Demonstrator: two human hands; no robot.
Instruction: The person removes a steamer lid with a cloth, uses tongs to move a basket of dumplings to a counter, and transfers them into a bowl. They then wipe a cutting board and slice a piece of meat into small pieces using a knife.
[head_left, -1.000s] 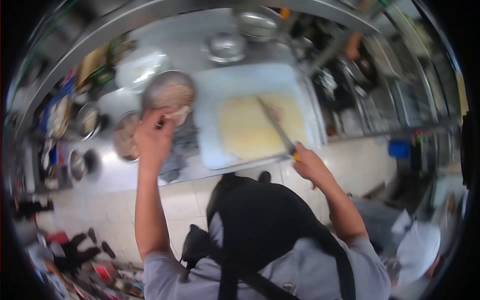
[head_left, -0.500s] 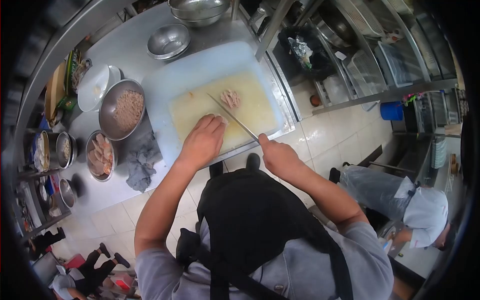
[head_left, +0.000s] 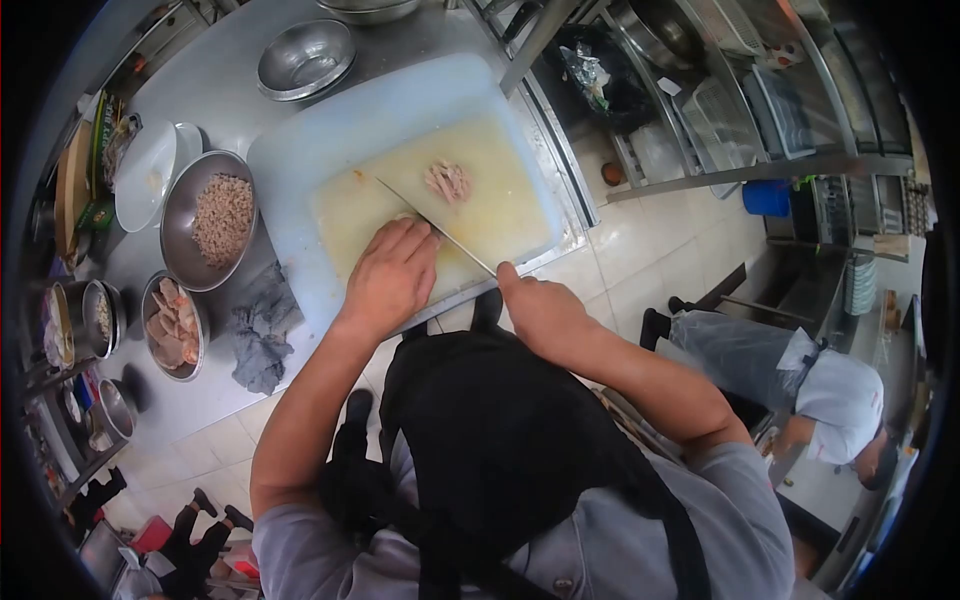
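Observation:
My right hand [head_left: 540, 308] grips the handle of a long knife [head_left: 450, 237], whose blade slants up and left over the yellowish cutting board [head_left: 335, 215]. Close beside the blade, my left hand [head_left: 393, 268] has its fingers curled down over a pale piece of meat [head_left: 403, 216], mostly hidden under the fingertips. Past the knife lies a small heap of cut meat strips [head_left: 448, 181]. The yellowish board rests on a larger, pale blue-white board [head_left: 290, 165].
To the left stand a steel bowl of minced meat [head_left: 222, 222], a bowl of meat pieces [head_left: 173, 330] and a crumpled grey cloth [head_left: 263, 325]. Steel bowls [head_left: 306, 58] sit at the back. A person [head_left: 800, 385] works at the right; shelves [head_left: 740, 180] flank the table.
The view has shifted slightly, moving the boards and bowls left in the picture. The knife and both hands stay close together at the meat; the strips remain in their heap.

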